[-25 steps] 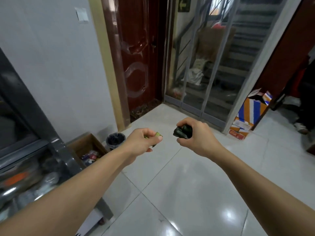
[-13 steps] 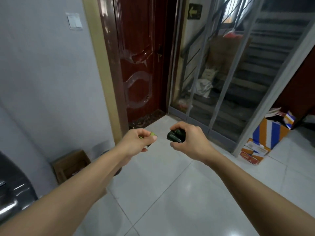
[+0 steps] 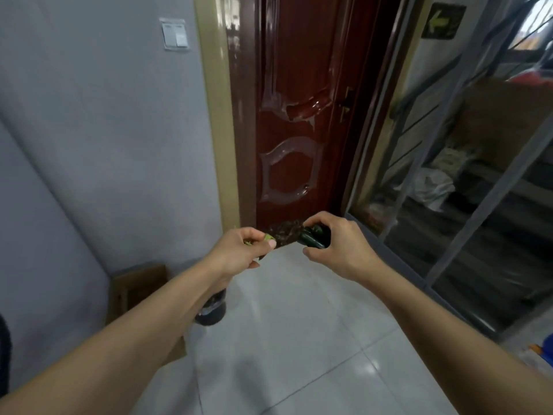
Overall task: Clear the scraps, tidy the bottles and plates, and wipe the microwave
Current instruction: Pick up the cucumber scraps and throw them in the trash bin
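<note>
Since half a second ago the view has swung left and nearer the wall: the red door (image 3: 293, 115) now fills the middle, the light switch (image 3: 175, 34) sits high on the grey wall (image 3: 98, 130), and the striped box that stood by the glass partition (image 3: 466, 181) has gone out of view. Both hands have kept their hold and stayed close together in front of the door's foot.

The left hand (image 3: 239, 253) has its fingers curled in, thumb and forefinger pinching a small light-green scrap (image 3: 268, 237); only a sliver of it shows at the fingertips, poking out to the right, and its long axis cannot be told. The right hand (image 3: 338, 247) is curled round a dark green scrap (image 3: 312, 236), which lies under the fingers and above the thumb, sticking out of the fist to the left, toward the other hand. Its long axis runs roughly left to right, tilted a little down at the end nearer the thumb. The two scraps are near each other but apart, both held in the air above the white tiled floor (image 3: 299, 339).

Under the left forearm a dark bin (image 3: 211, 310) stands on the floor, just beside a brown cardboard box (image 3: 137, 289) against the wall
</note>
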